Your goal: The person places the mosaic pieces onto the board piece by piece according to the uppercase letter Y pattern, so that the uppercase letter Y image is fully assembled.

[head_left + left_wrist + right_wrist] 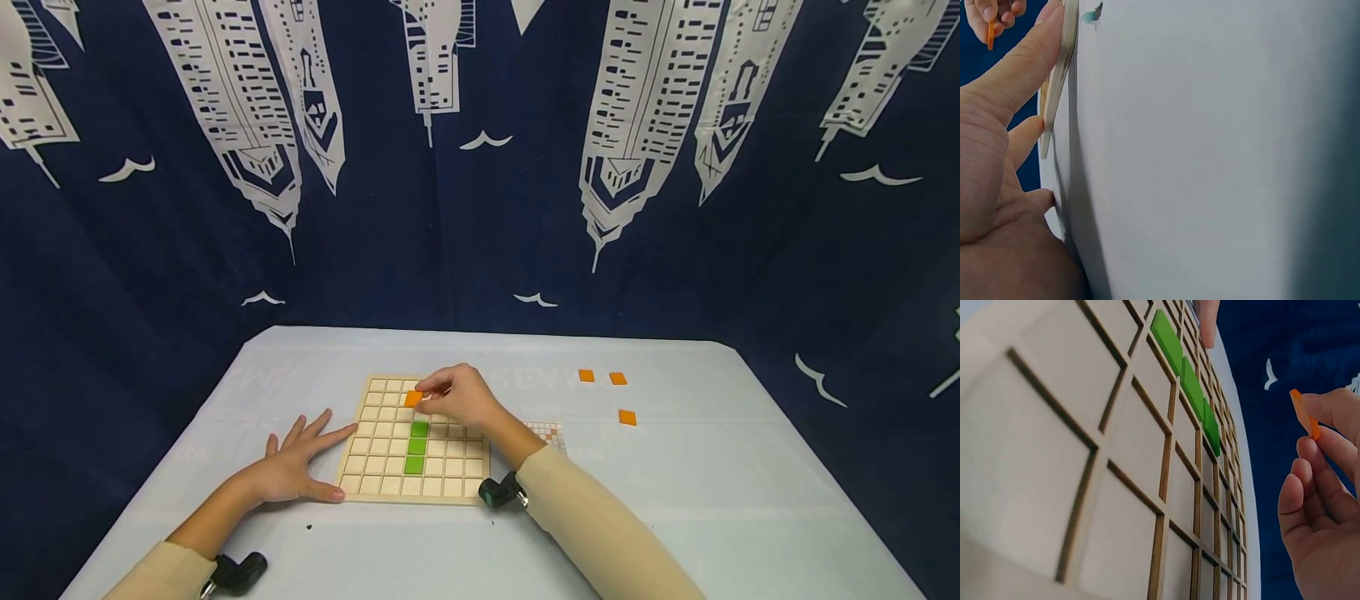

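A pale wooden grid board (377, 467) lies on the table, with three green tiles (416, 446) lined up in one column of its squares. Between thumb and fingers, my right hand (463, 396) pinches an orange square tile (413, 398) over the board's far half. The right wrist view shows this orange tile (1305, 415) tilted and held off the grid. My left hand (288, 471) is spread at the board's left side, its thumb and index finger touching the edge. In the left wrist view the thumb (1029, 62) lies against the board's rim.
Three loose orange tiles (627, 417) lie on the white table (712, 500) to the right. A small printed grid card (553, 433) sits right of the board, partly hidden by the right forearm. A dark blue curtain (450, 225) hangs behind the table.
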The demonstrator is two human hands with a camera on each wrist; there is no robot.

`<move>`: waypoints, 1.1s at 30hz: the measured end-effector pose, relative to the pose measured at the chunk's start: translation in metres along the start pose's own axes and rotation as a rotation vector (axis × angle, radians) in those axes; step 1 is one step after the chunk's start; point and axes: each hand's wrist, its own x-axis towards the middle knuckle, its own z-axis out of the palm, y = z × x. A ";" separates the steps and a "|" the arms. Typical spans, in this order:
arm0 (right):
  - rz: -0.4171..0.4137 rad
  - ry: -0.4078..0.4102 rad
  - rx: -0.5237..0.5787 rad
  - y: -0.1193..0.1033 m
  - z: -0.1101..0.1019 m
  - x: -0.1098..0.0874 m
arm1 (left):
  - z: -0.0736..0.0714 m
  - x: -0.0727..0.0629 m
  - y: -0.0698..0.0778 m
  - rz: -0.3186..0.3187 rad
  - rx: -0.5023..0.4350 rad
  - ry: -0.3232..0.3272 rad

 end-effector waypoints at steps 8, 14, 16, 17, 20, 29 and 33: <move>0.003 -0.019 -0.033 0.000 0.008 0.012 | 0.000 0.000 -0.001 -0.004 -0.002 -0.002; 0.000 -0.015 -0.047 0.001 0.017 0.021 | -0.001 0.001 0.000 -0.005 -0.005 -0.005; -0.004 -0.018 -0.054 0.002 0.020 0.024 | -0.001 0.001 0.001 -0.003 -0.003 -0.005; -0.005 -0.018 -0.050 0.003 0.021 0.025 | -0.001 0.000 0.001 -0.003 -0.003 -0.007; -0.001 -0.012 -0.035 0.005 0.026 0.030 | -0.001 0.000 0.001 -0.002 -0.005 -0.009; 0.060 0.011 -0.056 0.007 0.034 0.039 | -0.001 0.000 0.001 -0.006 -0.008 -0.016; 0.097 0.007 -0.050 0.007 0.036 0.042 | -0.001 0.000 0.001 -0.006 -0.008 -0.018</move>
